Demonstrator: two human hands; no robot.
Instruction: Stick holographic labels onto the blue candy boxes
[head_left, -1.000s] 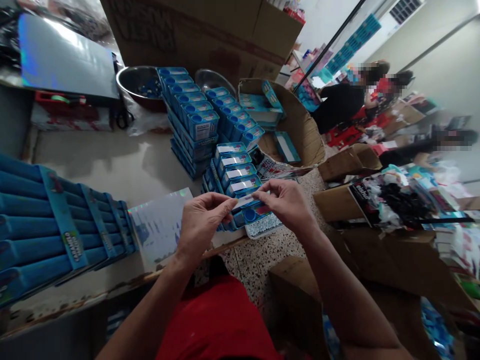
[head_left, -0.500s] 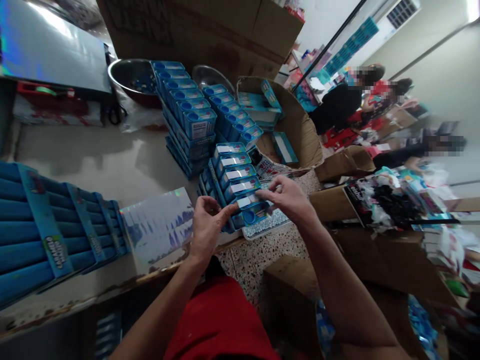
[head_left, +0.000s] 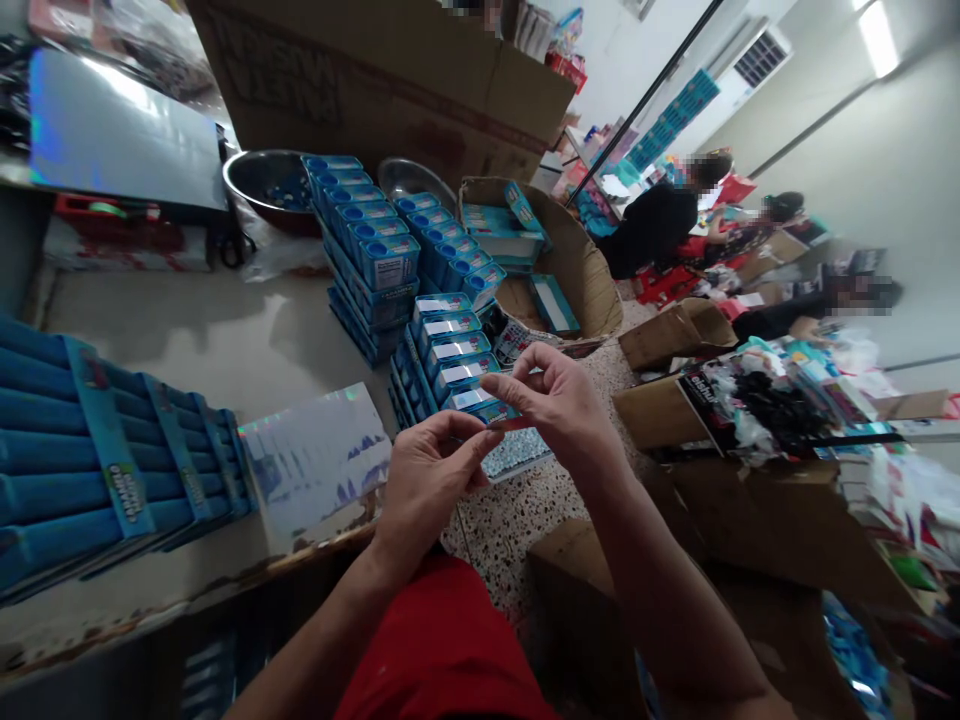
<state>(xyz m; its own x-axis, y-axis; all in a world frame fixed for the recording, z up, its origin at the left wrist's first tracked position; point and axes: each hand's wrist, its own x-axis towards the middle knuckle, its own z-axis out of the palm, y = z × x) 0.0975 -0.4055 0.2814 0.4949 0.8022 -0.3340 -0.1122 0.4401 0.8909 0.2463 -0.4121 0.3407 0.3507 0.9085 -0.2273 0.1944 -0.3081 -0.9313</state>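
Note:
My left hand (head_left: 431, 480) and my right hand (head_left: 551, 400) are close together in front of the nearest stack of blue boxes (head_left: 457, 347). The fingers of both are pinched. Between the fingertips shows a thin reddish strip (head_left: 514, 424), too small to tell its kind. The boxes stand in a row, with shiny white strips across their tops. My hands partly hide the nearest box, which carries a white strip as well. A tray of small pale-blue beads or pellets (head_left: 517, 455) lies just beyond my fingers.
More stacked blue boxes (head_left: 386, 255) stand behind, beside a metal bowl (head_left: 262, 190) and an open carton (head_left: 592, 290). A shiny sheet (head_left: 315, 455) and blue packs (head_left: 67, 470) lie at left. Cardboard boxes (head_left: 577, 570) crowd the right. Other people (head_left: 652, 225) sit farther off.
Both hands have come off the white strip on the nearest box and moved nearer to me, fingertips now together around a thin reddish strip. The camera view has shifted slightly.

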